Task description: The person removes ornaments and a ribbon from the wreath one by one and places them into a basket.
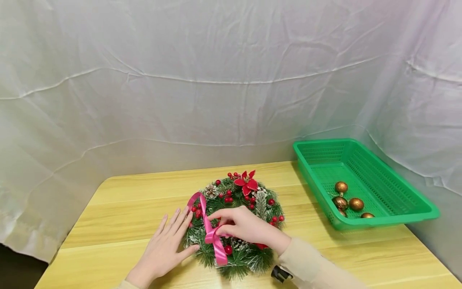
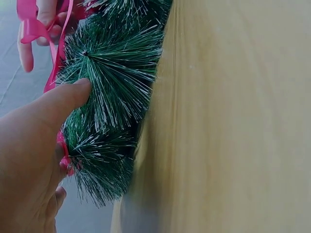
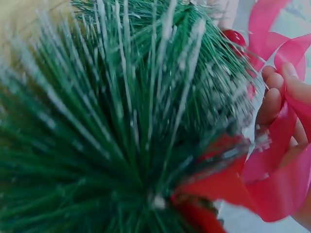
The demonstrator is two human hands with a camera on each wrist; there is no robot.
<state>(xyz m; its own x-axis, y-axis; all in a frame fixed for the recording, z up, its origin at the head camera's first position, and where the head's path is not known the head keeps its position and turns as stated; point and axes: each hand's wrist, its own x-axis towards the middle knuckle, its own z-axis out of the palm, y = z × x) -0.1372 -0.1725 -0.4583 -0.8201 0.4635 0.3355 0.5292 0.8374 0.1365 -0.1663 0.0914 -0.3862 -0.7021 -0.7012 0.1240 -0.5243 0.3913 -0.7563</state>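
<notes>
A green Christmas wreath (image 1: 265, 259) with frosted tips, red berries and a red poinsettia (image 1: 246, 183) lies on the wooden table. A glossy pink ribbon (image 1: 219, 253) loops across its left side, with a bow-like fold near the middle. My right hand (image 1: 245, 226) pinches the ribbon between thumb and fingers above the wreath; the right wrist view shows the pink band (image 3: 279, 191) hanging around those fingers. With fingers outstretched, my left hand (image 1: 164, 245) rests at the wreath's left edge. Its thumb (image 2: 63, 99) touches the outer needles in the left wrist view.
A green plastic basket (image 1: 390, 220) stands at the table's right side, holding several bronze baubles (image 1: 356, 204). Pale cloth (image 1: 223, 112) hangs behind the wooden table (image 1: 122, 216). A small black device (image 1: 280, 274) sits at my right sleeve.
</notes>
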